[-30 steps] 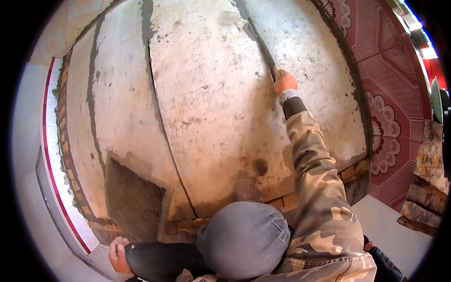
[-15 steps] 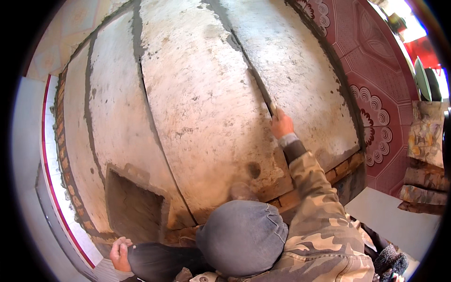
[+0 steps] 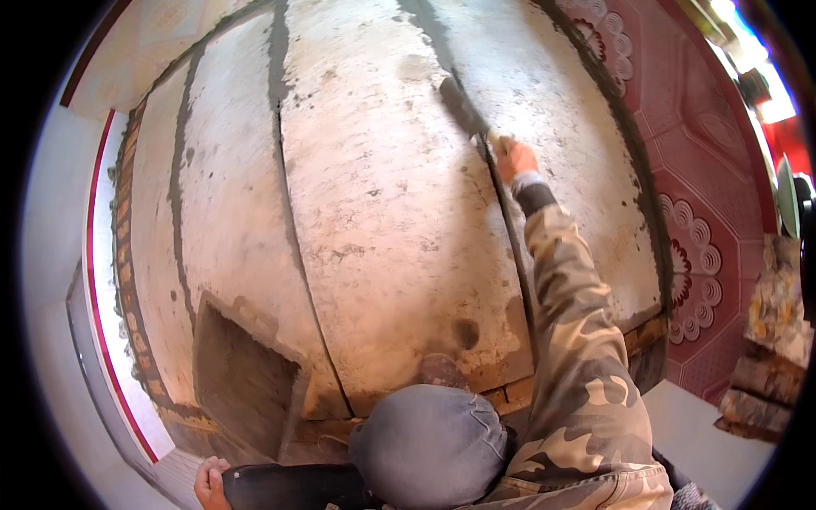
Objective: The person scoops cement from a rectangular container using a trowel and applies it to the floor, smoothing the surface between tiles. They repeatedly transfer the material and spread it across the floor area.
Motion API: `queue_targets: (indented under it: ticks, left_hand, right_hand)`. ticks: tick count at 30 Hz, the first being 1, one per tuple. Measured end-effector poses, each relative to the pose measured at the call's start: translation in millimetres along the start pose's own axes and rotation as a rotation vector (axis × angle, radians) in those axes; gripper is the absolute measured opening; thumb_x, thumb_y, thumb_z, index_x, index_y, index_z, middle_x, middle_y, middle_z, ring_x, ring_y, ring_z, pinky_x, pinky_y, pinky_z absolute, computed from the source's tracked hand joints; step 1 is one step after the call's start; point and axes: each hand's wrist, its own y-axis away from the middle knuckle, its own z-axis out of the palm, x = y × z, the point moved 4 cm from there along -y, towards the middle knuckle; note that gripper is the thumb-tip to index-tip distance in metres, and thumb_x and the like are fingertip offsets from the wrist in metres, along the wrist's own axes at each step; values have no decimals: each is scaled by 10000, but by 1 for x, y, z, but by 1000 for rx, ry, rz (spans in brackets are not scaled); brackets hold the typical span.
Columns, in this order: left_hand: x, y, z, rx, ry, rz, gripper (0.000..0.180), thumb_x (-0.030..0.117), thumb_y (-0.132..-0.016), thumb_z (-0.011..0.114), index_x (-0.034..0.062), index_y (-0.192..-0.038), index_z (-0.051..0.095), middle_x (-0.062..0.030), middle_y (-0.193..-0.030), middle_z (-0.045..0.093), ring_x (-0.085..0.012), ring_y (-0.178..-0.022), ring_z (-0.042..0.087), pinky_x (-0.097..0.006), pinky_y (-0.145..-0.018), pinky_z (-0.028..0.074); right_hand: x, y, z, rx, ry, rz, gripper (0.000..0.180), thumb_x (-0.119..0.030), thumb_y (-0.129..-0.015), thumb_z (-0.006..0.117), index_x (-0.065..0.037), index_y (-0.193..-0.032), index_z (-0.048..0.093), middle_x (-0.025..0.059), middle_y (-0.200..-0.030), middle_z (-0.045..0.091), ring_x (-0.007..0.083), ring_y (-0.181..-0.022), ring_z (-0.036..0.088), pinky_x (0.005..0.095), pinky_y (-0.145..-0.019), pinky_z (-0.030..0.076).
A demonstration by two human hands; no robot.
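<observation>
Two hands are showing on my feed: the right hand (image 3: pixel 518 160) is holding a trowel (image 3: pixel 461 106) toward one o'clock. It's now covering a higher stretch of the gap (image 3: pixel 507 217), lying broadside instead of edge-on. The left hand (image 3: pixel 210 483) is curling beside black cloth (image 3: pixel 289 486) at seven o'clock; I cannot tell whether its fingers are holding anything.

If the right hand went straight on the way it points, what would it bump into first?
Beyond the trowel it holds, the right hand would probably meet the grey mortar strip between two pale slabs; its height above them is unclear.
</observation>
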Motion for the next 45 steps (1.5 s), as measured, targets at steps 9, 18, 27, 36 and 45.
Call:
queue_targets:
  ticks: [9, 18, 27, 36, 45]
  left_hand:
    - [29, 40, 5, 150, -235, -73, 276, 183, -1014, 479, -44, -1083, 620, -82, -903, 654, -173, -824, 591, -303, -797, 498]
    - [57, 95, 24, 307, -1190, 497, 263, 93, -915, 640, -36, -1143, 662, -264, -1173, 642, -428, -1053, 636, -459, -945, 512]
    - [19, 124, 6, 651, -209, 277, 263, 112, -928, 556, -40, -1103, 679, -165, -1121, 700, -265, -1054, 661, -337, -936, 504]
    - [-246, 107, -6, 731, 621, -335, 411, 362, -1038, 524, -1, -1177, 656, -102, -1102, 673, -187, -968, 644, -323, -828, 522]
    - [-407, 61, 94, 730, 836, -412, 353, 351, -1004, 613, 47, -1175, 659, -42, -1057, 667, -180, -875, 650, -301, -741, 527]
  right_hand:
    - [10, -45, 18, -179, -616, 473, 517, -513, -906, 719, 1, -866, 682, 13, -605, 560, 96, -435, 472, 294, -400, 365]
    - [68, 133, 5, -241, -145, 253, 463, -518, -899, 670, -61, -826, 689, 54, -615, 599, 207, -510, 525, 374, -464, 402]
    - [-36, 223, -61, -287, -313, 259, 440, -439, -970, 629, -30, -818, 681, 65, -589, 575, 180, -528, 535, 341, -504, 428]
    - [-423, 260, -43, -634, -3, -766, 394, -344, -986, 623, -1, -792, 628, 160, -605, 596, 290, -554, 596, 391, -535, 446]
    - [-672, 398, 78, -304, 964, -1710, 192, -182, -919, 593, -73, -869, 743, 164, -875, 735, 332, -825, 730, 446, -698, 583]
